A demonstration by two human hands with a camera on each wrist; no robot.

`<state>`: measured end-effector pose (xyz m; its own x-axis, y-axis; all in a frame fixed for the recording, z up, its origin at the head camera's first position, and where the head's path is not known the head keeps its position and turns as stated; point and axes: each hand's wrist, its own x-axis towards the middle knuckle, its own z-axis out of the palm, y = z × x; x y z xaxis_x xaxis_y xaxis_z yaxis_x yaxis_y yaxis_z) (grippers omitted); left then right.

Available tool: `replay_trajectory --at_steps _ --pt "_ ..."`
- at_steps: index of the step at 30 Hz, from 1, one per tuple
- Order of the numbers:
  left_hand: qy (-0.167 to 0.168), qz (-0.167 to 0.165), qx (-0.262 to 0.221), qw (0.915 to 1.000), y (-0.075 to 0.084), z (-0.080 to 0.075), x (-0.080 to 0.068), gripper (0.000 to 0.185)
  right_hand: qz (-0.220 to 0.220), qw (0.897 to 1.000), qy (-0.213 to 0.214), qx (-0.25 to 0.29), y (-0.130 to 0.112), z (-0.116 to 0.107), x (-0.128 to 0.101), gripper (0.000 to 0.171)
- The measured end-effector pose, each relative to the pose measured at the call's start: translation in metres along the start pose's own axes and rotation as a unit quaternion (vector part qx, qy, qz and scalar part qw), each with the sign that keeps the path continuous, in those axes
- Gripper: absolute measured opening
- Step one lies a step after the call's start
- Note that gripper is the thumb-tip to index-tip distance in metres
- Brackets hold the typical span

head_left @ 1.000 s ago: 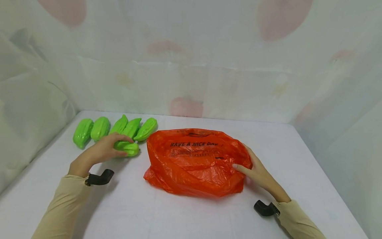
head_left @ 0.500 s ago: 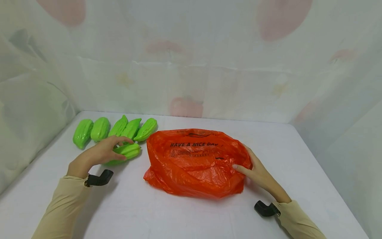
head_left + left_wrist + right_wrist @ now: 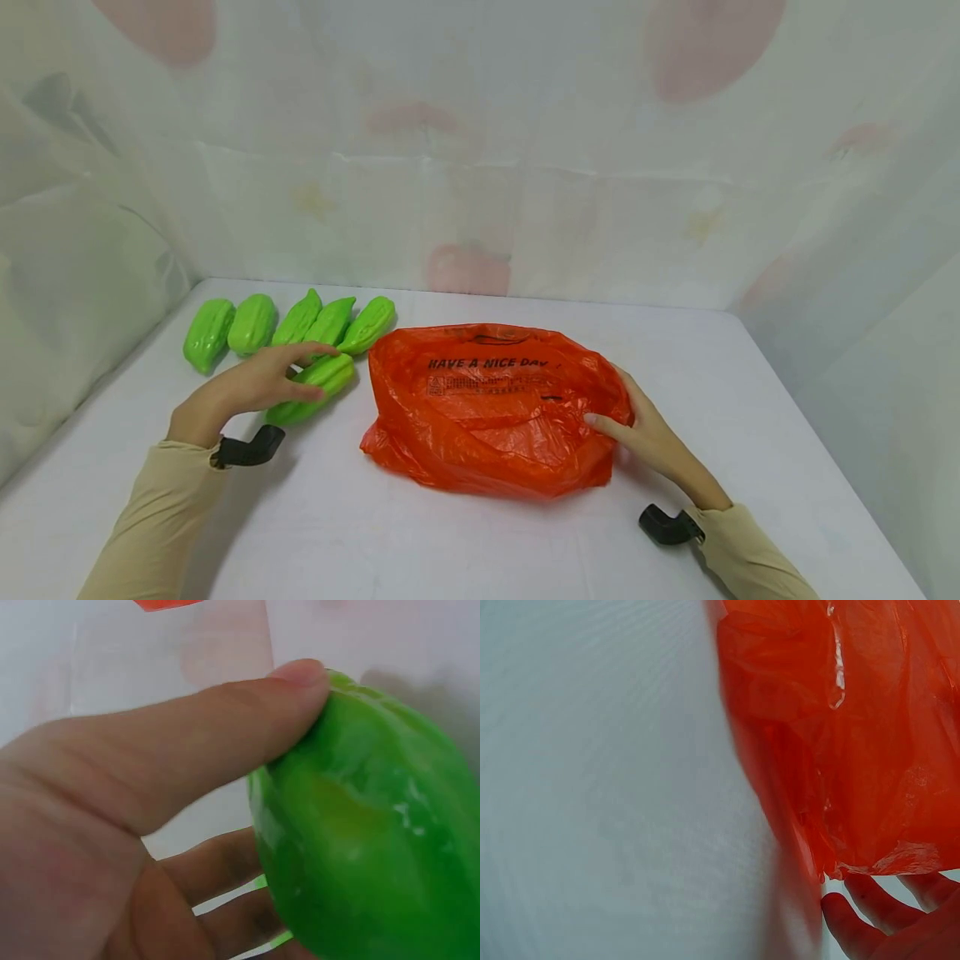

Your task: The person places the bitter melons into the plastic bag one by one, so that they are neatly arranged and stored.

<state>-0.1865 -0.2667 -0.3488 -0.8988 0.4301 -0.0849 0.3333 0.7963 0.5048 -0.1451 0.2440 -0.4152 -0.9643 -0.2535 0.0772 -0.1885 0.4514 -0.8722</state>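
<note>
Right now my left hand (image 3: 247, 387) has its fingers (image 3: 225, 727) curled around one green toy gourd (image 3: 311, 388), just left of the orange bag (image 3: 487, 408), thumb pressed on top in the left wrist view. My right hand (image 3: 648, 437) pinches the bag's right edge. I judge the packing barely begun: five gourds (image 3: 288, 325) lie in a row beyond the bag's left corner, and whether anything is inside it I cannot tell. The bag lies crumpled on the white surface (image 3: 480, 542), with pale, faintly patterned curtains (image 3: 480, 167) behind the bag and to both sides.
</note>
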Motion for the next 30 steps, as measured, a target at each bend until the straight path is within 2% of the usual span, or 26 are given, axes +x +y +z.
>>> replay_trajectory --at_steps 5,23,30 --pt "0.012 -0.015 -0.002 0.9998 0.006 -0.002 -0.002 0.064 -0.001 1.0 -0.001 0.001 -0.001 0.0 0.0 0.081" --pt "0.061 -0.012 -0.039 0.9973 0.017 -0.006 -0.002 0.066 -0.008 1.0 -0.005 -0.001 0.0 -0.001 0.0 0.08" --pt "0.094 0.001 -0.037 0.9949 0.023 -0.008 -0.003 0.064 -0.008 1.0 -0.006 -0.007 0.001 -0.002 0.001 0.081"
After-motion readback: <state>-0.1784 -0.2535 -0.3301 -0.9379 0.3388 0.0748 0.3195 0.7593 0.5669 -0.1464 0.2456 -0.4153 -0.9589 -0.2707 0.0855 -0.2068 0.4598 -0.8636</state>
